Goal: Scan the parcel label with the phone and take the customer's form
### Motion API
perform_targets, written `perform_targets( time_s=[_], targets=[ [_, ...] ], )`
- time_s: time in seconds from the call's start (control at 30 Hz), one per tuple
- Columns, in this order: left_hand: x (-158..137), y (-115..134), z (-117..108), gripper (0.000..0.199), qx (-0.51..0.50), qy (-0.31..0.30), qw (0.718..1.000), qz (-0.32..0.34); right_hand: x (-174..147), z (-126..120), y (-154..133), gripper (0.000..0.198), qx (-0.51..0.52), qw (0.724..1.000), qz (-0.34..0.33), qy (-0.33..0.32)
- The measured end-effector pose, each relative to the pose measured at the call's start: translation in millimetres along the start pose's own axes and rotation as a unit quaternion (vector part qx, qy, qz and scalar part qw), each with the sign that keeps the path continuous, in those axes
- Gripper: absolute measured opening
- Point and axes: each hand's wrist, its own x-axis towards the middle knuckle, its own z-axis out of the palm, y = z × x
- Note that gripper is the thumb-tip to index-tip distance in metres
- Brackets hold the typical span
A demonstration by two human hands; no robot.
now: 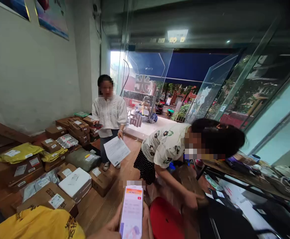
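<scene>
A smartphone (133, 212) with a lit screen is upright at the bottom centre, its display facing me. My left hand (111, 228) grips the phone's left edge, and my right hand (146, 222) lies along the right edge; its fingers are partly hidden behind the phone. On the screen are an orange banner at the top and pale content below, too blurred to read. Just right of my right hand stands a round red stool seat (166, 219).
Many parcels, among them a white box (75, 184) and a brown carton (101, 181), cover the left floor. One person holds a paper sheet (116, 151). Another bends over a black chair (221, 219). A cluttered desk (246, 184) stands right. Glass doors (149, 79) open outside.
</scene>
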Motion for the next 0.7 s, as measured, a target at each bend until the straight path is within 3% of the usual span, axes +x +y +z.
perform_targets(
  time_s=[0.1,0.27,0.47,0.7],
  targets=[
    [-6.5,15.6,-7.7,0.115,-0.015,-0.033,0.997,-0.065,-1.2,6.0,5.8,0.053,0.013,1.0,0.008,0.021],
    [-7.3,32.7,-11.8,0.114,0.009,-0.026,0.998,-0.065,3.6,7.7,-0.5,0.059,0.021,0.999,0.019,0.032],
    [-5.9,47.8,-9.5,0.104,-0.02,-0.062,0.994,-0.09,3.6,19.1,-18.3,0.063,0.073,0.993,0.057,-0.078],
    [-1.4,54.3,-6.9,0.11,-0.003,-0.068,0.992,-0.104,1.8,18.8,-23.3,0.07,0.065,0.993,0.056,-0.076]
  ],
)
